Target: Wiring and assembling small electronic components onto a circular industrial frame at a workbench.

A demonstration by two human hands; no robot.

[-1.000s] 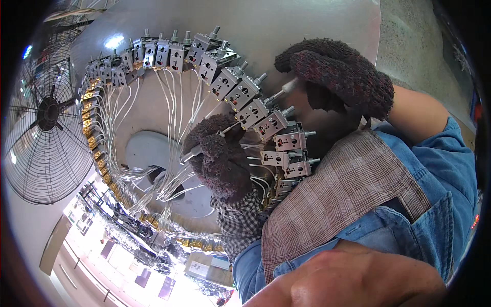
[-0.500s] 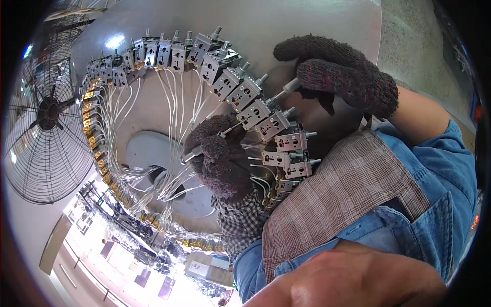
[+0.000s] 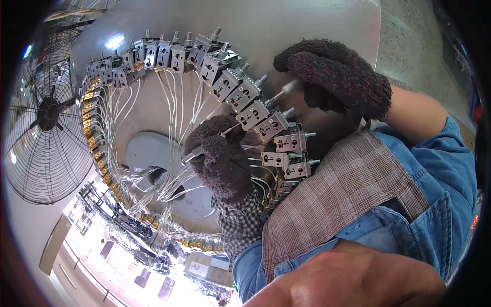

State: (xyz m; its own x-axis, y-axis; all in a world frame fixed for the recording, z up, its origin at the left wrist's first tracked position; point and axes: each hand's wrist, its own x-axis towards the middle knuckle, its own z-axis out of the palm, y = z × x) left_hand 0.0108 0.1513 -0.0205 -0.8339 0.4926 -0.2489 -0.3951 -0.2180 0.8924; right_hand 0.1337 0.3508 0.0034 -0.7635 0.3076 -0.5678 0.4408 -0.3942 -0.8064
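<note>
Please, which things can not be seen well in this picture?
- Head view: left hand fingertips, hidden by its dark glove and white wires.
- What the right hand grips, hidden under its glove; only a pale shaft shows.
- Lowest grey units, covered by the checked apron.
- Fan, cut off by the left rim.

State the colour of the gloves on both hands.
Dark maroon-brown knit, left glove and right glove; head view.

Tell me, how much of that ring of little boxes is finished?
The grey boxes already sit in a ring with white wires attached. Right now the left hand grips a thin metal rod inside the ring, and the right hand is at one box's white-tipped shaft. Which boxes remain cannot be told.
</note>
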